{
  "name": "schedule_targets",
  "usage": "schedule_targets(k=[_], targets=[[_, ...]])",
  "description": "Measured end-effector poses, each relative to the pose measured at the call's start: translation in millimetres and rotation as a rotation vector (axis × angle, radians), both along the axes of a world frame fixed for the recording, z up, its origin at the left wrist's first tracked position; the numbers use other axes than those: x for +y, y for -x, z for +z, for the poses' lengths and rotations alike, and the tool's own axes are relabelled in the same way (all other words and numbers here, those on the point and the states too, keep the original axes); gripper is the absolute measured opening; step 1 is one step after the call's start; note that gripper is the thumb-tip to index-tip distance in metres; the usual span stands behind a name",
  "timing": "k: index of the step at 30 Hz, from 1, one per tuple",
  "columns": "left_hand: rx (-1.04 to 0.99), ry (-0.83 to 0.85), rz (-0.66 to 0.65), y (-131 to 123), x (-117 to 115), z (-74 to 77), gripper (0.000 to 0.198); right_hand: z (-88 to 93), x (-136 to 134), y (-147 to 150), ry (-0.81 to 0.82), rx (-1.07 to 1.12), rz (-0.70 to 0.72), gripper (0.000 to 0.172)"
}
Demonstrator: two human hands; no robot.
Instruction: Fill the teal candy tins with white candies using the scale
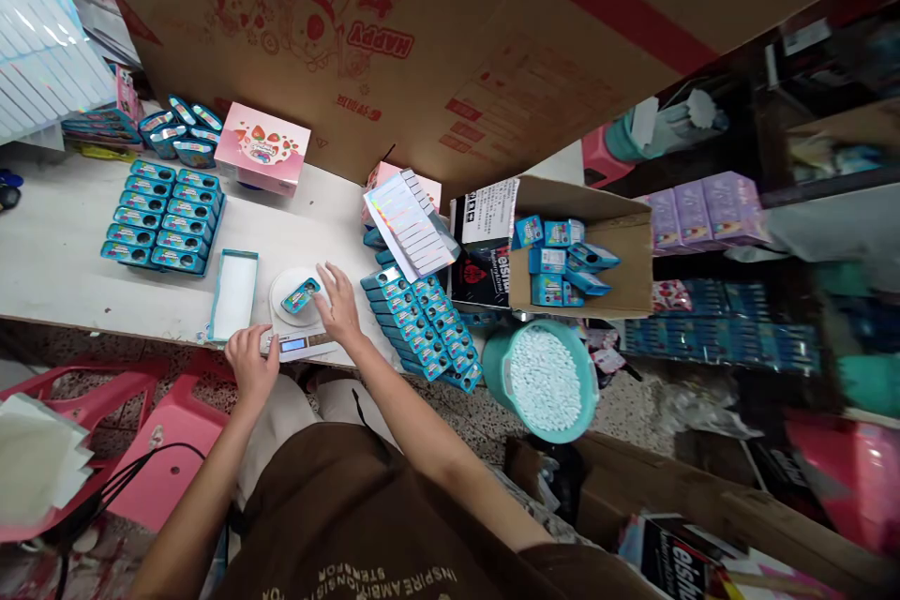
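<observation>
Left hand (251,361) and right hand (338,305) flank a scale (287,286) between stacked tins (422,328).

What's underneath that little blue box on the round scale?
The blue box lies on the white round pan of a digital scale; the pan shows around it, but the patch directly beneath the box is covered.

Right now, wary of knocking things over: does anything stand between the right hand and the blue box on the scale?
Nothing visible does: the right hand is right beside the blue box on the scale.
</observation>
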State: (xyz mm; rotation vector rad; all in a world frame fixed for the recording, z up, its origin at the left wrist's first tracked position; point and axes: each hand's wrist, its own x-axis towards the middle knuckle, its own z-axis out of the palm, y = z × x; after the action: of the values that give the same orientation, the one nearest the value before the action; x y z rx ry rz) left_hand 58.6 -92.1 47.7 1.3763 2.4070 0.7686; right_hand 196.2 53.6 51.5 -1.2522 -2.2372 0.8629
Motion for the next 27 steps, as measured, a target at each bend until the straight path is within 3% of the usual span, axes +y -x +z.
schedule_targets(k=[3,7,9,11,14,17,22,27], targets=[[0.023,0.021,0.018,3.8,-7.9,1.0,0.025,9.3,2.4,-68.1,-0.104,0.024,-0.188,0.048],[0.093,0.03,0.08,0.9,-15.8,3.2,0.027,20.7,-10.2,-210.2,-0.168,-0.096,-0.8,0.047],[0.122,0.034,0.136,-6.1,-19.0,6.9,0.028,22.0,-23.3,-287.6,-0.104,-0.218,-1.111,0.048],[0.155,0.036,0.186,-17.5,-21.9,13.9,0.028,17.5,-36.3,-357.5,0.038,-0.382,-1.296,0.046],[0.223,0.032,0.23,-42.2,-25.6,29.8,0.028,0.5,-48.2,-434.5,0.262,-0.553,-1.316,0.046],[0.283,0.026,0.243,-70.8,-28.4,48.3,0.028,-21.5,-49.2,-474.6,0.403,-0.639,-1.212,0.045],[0.368,-0.003,0.276,-111.4,-34.4,74.6,0.027,-47.8,-44.5,-499.6,0.342,-0.591,-1.087,0.044],[0.398,-0.017,0.296,-142.0,-46.4,91.9,0.025,-51.6,-46.0,-515.7,0.445,-0.569,-1.007,0.041]])
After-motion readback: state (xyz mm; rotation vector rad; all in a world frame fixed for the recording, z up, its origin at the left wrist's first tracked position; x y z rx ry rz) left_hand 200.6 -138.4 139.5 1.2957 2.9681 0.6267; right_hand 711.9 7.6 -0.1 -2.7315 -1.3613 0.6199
